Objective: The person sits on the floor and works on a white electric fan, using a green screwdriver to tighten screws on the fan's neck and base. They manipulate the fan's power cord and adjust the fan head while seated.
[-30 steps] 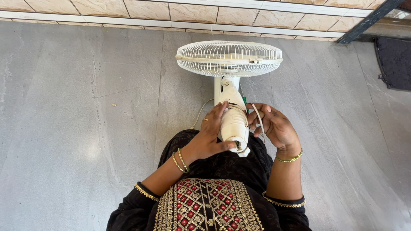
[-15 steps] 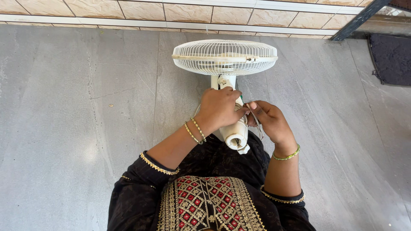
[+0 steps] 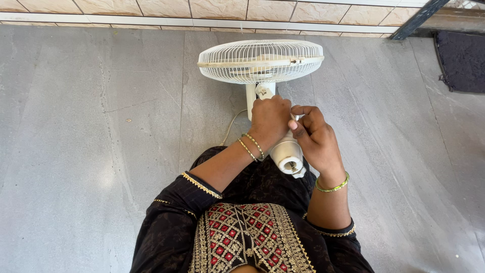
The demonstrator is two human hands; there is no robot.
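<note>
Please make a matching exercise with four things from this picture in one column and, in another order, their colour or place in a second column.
Things:
1. fan grille
2. mat
3. left hand
4. bangle on right wrist

Colour or place:
A. green and gold
B. dark, at the far right edge of the floor
C. white wire, near the tiled wall
D. on the fan's white motor housing

Pairs: 1-C, 2-B, 3-D, 4-A
</note>
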